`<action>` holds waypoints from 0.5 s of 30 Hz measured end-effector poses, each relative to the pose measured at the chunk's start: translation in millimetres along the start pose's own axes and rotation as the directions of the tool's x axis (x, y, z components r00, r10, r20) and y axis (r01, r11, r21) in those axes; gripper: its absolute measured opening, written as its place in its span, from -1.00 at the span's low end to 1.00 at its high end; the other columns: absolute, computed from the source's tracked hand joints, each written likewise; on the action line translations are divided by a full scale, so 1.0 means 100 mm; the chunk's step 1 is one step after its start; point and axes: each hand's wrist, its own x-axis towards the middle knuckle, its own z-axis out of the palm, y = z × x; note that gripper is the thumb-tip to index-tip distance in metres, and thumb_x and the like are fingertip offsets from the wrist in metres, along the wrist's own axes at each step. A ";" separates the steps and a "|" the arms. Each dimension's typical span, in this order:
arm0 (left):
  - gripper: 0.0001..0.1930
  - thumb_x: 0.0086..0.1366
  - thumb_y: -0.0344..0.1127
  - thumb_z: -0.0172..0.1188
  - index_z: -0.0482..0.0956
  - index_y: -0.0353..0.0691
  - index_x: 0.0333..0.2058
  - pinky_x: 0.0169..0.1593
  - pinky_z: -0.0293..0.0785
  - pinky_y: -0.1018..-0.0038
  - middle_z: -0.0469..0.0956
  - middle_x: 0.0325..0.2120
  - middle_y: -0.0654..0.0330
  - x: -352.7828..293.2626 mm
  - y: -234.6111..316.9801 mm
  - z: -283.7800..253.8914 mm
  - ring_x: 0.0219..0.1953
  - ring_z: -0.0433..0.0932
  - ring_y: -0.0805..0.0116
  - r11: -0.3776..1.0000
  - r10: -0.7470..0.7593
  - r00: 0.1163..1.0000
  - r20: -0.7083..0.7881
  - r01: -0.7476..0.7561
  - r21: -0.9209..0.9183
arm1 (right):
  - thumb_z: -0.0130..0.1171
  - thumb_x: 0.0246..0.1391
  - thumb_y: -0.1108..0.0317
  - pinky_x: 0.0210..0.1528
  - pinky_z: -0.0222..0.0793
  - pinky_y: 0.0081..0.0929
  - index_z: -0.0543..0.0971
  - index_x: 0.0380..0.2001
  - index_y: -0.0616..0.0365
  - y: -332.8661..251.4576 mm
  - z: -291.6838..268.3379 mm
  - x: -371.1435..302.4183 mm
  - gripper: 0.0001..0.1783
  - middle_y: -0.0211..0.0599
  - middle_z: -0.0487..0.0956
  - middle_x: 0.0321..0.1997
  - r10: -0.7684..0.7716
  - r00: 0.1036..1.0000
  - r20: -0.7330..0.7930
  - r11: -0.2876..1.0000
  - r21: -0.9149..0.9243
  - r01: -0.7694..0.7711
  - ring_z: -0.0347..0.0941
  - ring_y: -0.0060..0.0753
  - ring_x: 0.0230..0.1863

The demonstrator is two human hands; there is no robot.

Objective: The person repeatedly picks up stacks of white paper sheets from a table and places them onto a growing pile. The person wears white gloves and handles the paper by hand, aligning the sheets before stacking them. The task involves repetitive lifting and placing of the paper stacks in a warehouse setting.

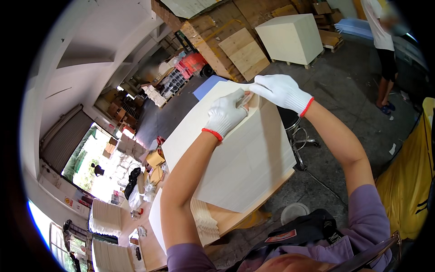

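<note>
A tall stack of cream-white sheets (244, 167) stands on the table in front of me, its sides showing fine layers. Both my hands wear white knitted gloves with red cuffs and meet at its far upper corner. My left hand (226, 113) lies on the stack, its thumb and fingers curled together at the edge; what they grip is too small to tell. My right hand (282, 92) pinches a pale sheet (232, 86) at that corner, its fingertips close to the left ones.
A wooden table (235, 216) bears lower sheet stacks (106, 217). Beyond the tall stack are a stool (299, 136), a large white block on a pallet (290, 38), wooden crates and a red forklift (195, 61). A person (385, 50) stands at far right, near a yellow cover (408, 181).
</note>
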 end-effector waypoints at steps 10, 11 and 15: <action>-0.58 0.33 -0.29 0.22 0.50 -0.23 0.15 -0.02 0.47 0.48 0.61 -0.06 0.16 -0.09 -0.11 0.05 -0.10 0.52 0.46 0.879 0.115 0.993 -0.008 -0.106 -0.466 | -0.19 0.30 -0.24 -0.18 0.31 -0.19 0.50 -0.32 0.20 0.03 0.32 -0.02 -0.36 -0.05 0.50 -0.42 0.303 0.944 -0.131 0.867 0.449 -0.216 0.44 0.07 -0.29; -0.56 0.32 -0.28 0.24 0.49 -0.25 0.14 -0.03 0.47 0.49 0.61 -0.06 0.16 -0.09 -0.09 0.06 -0.09 0.52 0.47 0.884 0.109 0.994 0.003 -0.095 -0.457 | -0.20 0.31 -0.24 -0.18 0.31 -0.18 0.50 -0.31 0.19 0.04 0.34 -0.03 -0.36 -0.04 0.51 -0.42 0.310 0.941 -0.136 0.871 0.436 -0.224 0.45 0.08 -0.28; -0.53 0.30 -0.26 0.28 0.49 -0.26 0.15 -0.05 0.47 0.50 0.61 -0.07 0.15 -0.11 -0.14 0.06 -0.11 0.51 0.47 0.873 0.141 0.990 -0.028 -0.137 -0.467 | -0.21 0.32 -0.22 -0.15 0.31 -0.15 0.49 -0.32 0.18 0.03 0.38 -0.07 -0.38 -0.02 0.51 -0.41 0.302 0.934 -0.190 0.876 0.443 -0.193 0.47 0.10 -0.25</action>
